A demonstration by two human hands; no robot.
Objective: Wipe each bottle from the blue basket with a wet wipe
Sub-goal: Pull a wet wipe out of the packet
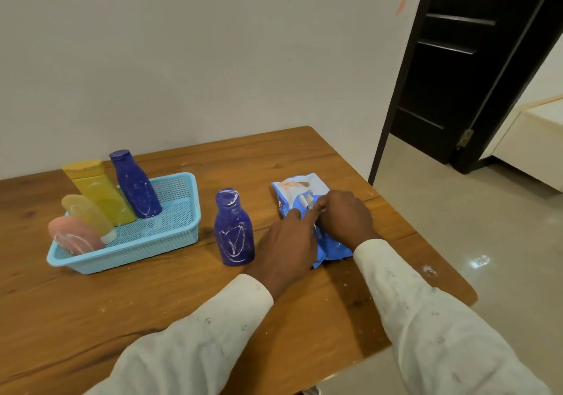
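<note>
I observe both hands together on the wipes pack [300,209]: left hand [285,244] pressing it flat-fingered, right hand [342,216] pinching its flap. One blue bottle [234,227] stands upright between pack and blue basket [170,236].

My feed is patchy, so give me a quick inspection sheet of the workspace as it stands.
Surface: wooden table, pale flecks on it.
Job's things: blue basket holds a yellow bottle, a blue bottle, an amber bottle and a pink bottle; a second blue bottle stands upright on the table beside it, white smears on it; wipes pack lies at right.
Clutter: nothing seen.
Hands: left hand rests on the pack; right hand pinches at its opening.
Cables: nothing seen.
Surroundings: white wall, dark door, tiled floor.
</note>
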